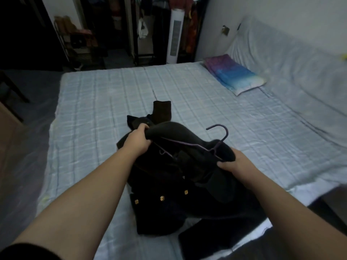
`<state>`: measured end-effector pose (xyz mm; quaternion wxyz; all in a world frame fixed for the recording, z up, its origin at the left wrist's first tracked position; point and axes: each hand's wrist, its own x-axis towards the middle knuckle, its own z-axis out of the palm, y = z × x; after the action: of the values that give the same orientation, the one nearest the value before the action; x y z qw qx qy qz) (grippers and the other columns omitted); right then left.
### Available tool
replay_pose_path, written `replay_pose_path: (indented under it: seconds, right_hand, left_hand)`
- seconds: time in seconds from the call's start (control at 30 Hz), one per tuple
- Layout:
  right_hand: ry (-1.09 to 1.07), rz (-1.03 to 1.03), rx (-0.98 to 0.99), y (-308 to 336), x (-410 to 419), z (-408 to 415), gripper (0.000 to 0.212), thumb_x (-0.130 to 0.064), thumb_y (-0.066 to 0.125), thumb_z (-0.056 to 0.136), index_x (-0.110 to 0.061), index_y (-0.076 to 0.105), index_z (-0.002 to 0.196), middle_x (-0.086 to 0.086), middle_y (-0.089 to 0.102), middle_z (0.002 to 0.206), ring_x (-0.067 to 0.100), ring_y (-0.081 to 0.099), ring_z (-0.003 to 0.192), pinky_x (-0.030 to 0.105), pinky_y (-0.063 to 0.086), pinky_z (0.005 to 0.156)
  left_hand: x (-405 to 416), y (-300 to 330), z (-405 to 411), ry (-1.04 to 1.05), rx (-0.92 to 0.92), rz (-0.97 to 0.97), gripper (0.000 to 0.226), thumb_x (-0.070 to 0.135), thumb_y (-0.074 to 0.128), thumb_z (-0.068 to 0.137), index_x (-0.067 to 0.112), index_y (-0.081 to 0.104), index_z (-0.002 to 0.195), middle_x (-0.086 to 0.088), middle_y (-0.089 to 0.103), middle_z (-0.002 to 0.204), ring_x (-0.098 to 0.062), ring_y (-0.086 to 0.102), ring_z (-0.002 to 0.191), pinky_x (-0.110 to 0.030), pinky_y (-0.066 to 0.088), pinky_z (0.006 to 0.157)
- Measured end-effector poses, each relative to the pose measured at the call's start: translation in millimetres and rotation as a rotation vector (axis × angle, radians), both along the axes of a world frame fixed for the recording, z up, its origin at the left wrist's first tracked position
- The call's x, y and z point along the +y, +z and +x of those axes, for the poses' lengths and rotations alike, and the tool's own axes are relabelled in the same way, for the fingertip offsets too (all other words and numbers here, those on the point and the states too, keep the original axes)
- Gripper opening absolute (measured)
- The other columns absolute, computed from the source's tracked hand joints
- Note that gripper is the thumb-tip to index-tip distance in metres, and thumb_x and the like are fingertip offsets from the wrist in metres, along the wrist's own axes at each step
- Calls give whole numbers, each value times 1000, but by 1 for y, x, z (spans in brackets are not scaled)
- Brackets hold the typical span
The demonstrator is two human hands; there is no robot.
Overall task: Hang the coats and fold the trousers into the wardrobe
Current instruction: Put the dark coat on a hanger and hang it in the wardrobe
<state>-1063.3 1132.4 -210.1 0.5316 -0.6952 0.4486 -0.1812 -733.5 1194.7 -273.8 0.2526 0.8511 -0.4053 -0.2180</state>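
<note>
- On the near half of the bed [105,94], close to its front edge: black coat [165,186], crumpled, three gold buttons [162,198] in a row across its lower front.
- Partly inside the coat's upper opening: purple hanger [195,145], hook up and to the right, one shoulder arm hidden under the dark cloth.
- Left of the two hands [138,140]: fingers curled round a fold of the coat's upper edge, lifting it over the hanger's left end.
- Right hand [234,164]: fingers closed on the coat's cloth at the hanger's right end; hard to tell whether the hanger itself is also pinched.
- Just beyond the coat, touching it: another dark garment [162,111], a squared end pointing away across the bed.
- At the far right of the bed, near the covered headboard: pillow [232,74] in purple and blue.
- Past the foot of the bed: open wardrobe [142,25] with hanging clothes, white tower fan [175,34] beside it.
</note>
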Motion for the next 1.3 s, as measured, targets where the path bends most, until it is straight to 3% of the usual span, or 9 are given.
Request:
replay_pose_path:
  seconds: [0.13, 0.3, 0.4, 0.5, 0.77, 0.9, 1.1, 1.23, 1.3]
  right_hand:
    - [43, -232, 206, 1, 10, 6, 23, -19, 66, 95, -35, 63, 111, -17, 68, 101, -4, 62, 94, 15, 44, 78]
    - [-2, -366, 339, 0, 18, 28, 13, -24, 60, 97, -35, 65, 104, -7, 66, 96, 19, 62, 96, 28, 40, 78]
    - [2, -444, 400, 2, 20, 46, 16, -30, 56, 97, -36, 67, 108, -4, 68, 99, 25, 63, 101, 32, 41, 77]
    - [-45, -522, 437, 5, 23, 60, 20, -36, 53, 96, -35, 63, 113, 4, 72, 107, 31, 65, 102, 38, 48, 79]
    - [-333, -648, 229, 64, 20, 67, 21, -32, 55, 98, -24, 65, 114, 11, 71, 104, 35, 63, 100, 35, 43, 78]
    - [-423, -709, 58, 120, 15, 67, 20, -29, 56, 98, -16, 66, 108, 13, 70, 104, 36, 63, 102, 34, 42, 80]
    - [-346, -956, -28, 216, 7, 71, 15, -32, 56, 96, -24, 65, 105, 8, 71, 100, 34, 63, 99, 34, 41, 74]
    - [-188, -1068, 66, 263, -3, 78, 16, -35, 53, 97, -28, 64, 106, 6, 72, 101, 33, 65, 97, 32, 37, 71]
    - [-123, -1051, 59, 283, -14, 84, 13, -34, 54, 96, -30, 64, 103, 6, 72, 103, 33, 65, 98, 33, 39, 71]
  left_hand:
    - [10, 10, 5, -71, -20, -119, 32, 12, 53, 92, 23, 54, 121, -9, 58, 116, -27, 59, 99, -42, 50, 86]
    - [18, 49, 14, -112, -87, -289, 28, 13, 53, 94, 17, 60, 121, -9, 60, 118, -21, 55, 99, -33, 42, 84]
    - [24, 81, 8, -122, -104, -409, 29, 13, 57, 90, 14, 62, 118, -13, 65, 110, -30, 59, 102, -35, 45, 86]
    - [34, 114, -5, -97, -92, -495, 24, 15, 60, 88, 14, 64, 112, -9, 67, 98, -26, 61, 90, -36, 50, 80]
    - [57, 161, -13, 2, -210, -318, 18, 28, 61, 88, 19, 54, 101, -4, 61, 88, -25, 59, 81, -35, 48, 68]
    - [55, 184, -20, -71, -216, -317, 21, 27, 61, 90, 23, 52, 108, -7, 64, 92, -27, 62, 83, -37, 50, 70]
    - [55, 274, -35, -17, -75, -689, 6, 19, 58, 92, 24, 55, 90, -1, 61, 78, -17, 62, 67, -36, 52, 55]
    - [56, 351, -46, -56, -192, -844, 2, 20, 59, 92, 20, 60, 92, 1, 62, 76, -5, 58, 62, -16, 43, 48]
    - [51, 375, -58, -68, -263, -808, 5, 24, 61, 91, 20, 62, 94, 2, 63, 79, -6, 59, 67, -16, 41, 50]
